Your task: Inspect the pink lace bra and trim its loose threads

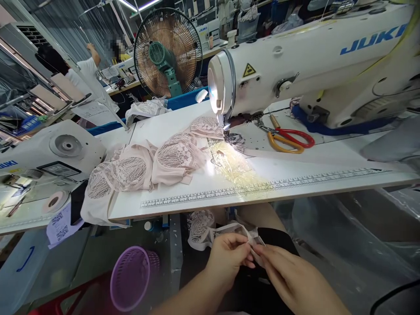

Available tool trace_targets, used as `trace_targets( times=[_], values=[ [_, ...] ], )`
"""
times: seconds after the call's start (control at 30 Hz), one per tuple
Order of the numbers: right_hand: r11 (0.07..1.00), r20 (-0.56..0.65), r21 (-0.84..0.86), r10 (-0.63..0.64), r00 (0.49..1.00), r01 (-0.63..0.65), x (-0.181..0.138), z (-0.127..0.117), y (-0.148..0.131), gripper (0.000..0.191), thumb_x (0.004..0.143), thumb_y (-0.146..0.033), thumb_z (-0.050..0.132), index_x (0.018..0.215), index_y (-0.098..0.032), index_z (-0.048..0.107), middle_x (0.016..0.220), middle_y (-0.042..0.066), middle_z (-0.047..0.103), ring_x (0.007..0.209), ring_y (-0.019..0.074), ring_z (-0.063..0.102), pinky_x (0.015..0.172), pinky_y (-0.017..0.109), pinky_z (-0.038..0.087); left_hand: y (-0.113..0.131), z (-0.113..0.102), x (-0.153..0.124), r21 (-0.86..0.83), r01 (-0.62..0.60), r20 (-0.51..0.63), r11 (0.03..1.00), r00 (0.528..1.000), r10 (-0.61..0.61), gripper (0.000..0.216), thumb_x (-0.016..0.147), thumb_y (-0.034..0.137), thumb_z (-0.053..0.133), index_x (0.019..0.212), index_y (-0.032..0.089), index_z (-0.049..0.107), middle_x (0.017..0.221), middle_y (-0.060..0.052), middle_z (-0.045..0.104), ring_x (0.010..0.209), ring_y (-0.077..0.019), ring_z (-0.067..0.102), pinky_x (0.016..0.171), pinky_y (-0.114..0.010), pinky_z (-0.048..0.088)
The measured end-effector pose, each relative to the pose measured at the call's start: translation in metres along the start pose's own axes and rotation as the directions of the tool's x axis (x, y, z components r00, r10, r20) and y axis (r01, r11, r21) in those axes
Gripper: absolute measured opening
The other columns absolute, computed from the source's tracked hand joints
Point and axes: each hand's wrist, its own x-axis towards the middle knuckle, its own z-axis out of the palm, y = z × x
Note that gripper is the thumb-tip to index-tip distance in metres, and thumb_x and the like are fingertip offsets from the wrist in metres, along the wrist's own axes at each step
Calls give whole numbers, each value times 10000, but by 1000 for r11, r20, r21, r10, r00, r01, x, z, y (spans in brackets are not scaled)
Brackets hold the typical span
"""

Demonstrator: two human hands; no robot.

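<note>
Over the lap, below the table edge, a pale pink lace bra [201, 228] is held in both hands. My left hand [228, 253] pinches a light strap or band of it between thumb and fingers. Close beside it, my right hand [282, 267] grips the same strip from the other side, fingertips nearly meeting the left ones. The exact part between the fingertips is partly hidden. More pale pink lace bras [177, 157] lie joined in a row on the white table [197, 197], running from the sewing machine's needle to the left edge.
A white sewing machine [295, 57] stands above the table. Scissors with red and orange handles [288, 141] lie by its base. A printed ruler [262, 189] runs along the front edge. Left are a second machine [65, 144] and a purple basket [129, 280]. A fan [168, 52] and another person [87, 74] are behind.
</note>
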Motion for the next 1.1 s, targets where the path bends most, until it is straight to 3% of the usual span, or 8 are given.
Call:
trace_targets(
  times=[0.17,0.33,0.5,0.6,0.7,0.9,1.1],
  values=[
    [990,-44,-124,56,997,-61,-2,-2,9,260,938,-179,324,911,-182,583,837,64,674,704,171,657,553,251,534,4,0,-2,-2,-3,0,1000,1000,3,530,430,518,832,676,107,603,478,17,565,433,-71,504,474,-210,455],
    [987,70,-159,31,997,-19,6,-4,10,325,926,-176,298,877,-197,619,758,48,646,592,166,617,448,246,453,7,1,-4,54,-34,39,998,999,32,510,467,529,813,673,122,586,493,17,579,421,-72,511,477,-216,461],
    [965,131,-259,-9,991,43,17,-4,4,319,812,-72,330,618,-205,545,549,10,527,459,164,539,407,267,332,4,2,-3,134,-80,43,988,996,75,416,522,473,796,649,141,580,500,18,565,436,-91,524,509,-243,475],
    [947,108,-321,15,994,21,21,0,2,264,770,-81,369,570,-211,481,527,1,476,456,168,505,431,280,277,4,2,-2,190,-133,44,973,991,127,342,565,412,771,636,145,569,511,13,556,451,-92,522,503,-227,454],
    [964,75,-266,44,996,-23,22,3,2,226,796,-138,384,590,-204,450,555,-5,463,501,155,487,474,266,276,5,2,-3,232,-183,54,955,983,175,283,606,370,732,649,142,570,542,10,549,465,-91,518,490,-215,434],
    [975,-70,-127,174,982,-182,17,0,3,193,804,-186,393,614,-207,418,559,-24,451,510,127,449,504,247,284,10,7,-6,322,-162,54,933,987,153,252,629,359,661,661,139,544,542,22,518,411,-68,475,434,-199,423],
    [978,-33,-128,159,987,-162,13,-6,14,189,845,-202,406,660,-212,441,580,-27,467,524,136,472,517,258,315,9,7,-3,365,-164,46,916,986,158,250,635,370,638,658,146,530,551,24,517,383,-54,447,371,-172,377]
  ],
)
